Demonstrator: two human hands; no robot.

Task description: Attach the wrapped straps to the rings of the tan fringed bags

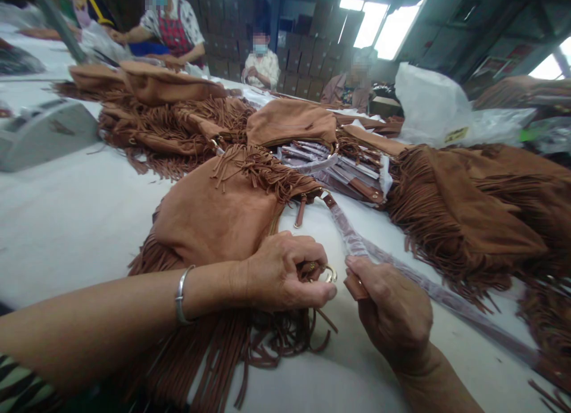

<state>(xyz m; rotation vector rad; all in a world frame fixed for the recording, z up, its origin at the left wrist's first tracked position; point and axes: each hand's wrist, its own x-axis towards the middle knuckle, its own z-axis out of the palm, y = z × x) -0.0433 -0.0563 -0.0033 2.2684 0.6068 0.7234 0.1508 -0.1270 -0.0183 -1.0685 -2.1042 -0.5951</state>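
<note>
A brown suede bag (pixel 223 210) with long fringe lies on the white table in front of me. My left hand (pixel 285 273) is closed on a gold metal ring (pixel 331 274) at the bag's near corner; the ring's open curve sticks out past the fingertips. My right hand (pixel 388 306) pinches the brown end of a strap (pixel 355 287), a short gap to the right of the ring. Plastic film wraps a strap (pixel 345 222), which is joined to the bag's far corner by a metal fitting. A brown zipper pull (pixel 300 212) hangs beside it.
More fringed bags (pixel 473 210) lie to the right, and others (pixel 173 115) are piled at the back left. Film-wrapped straps (pixel 330 163) lie beyond my bag. A grey tape dispenser (pixel 49 133) stands at the left. Several people work across the table, before stacked cartons (pixel 307 59).
</note>
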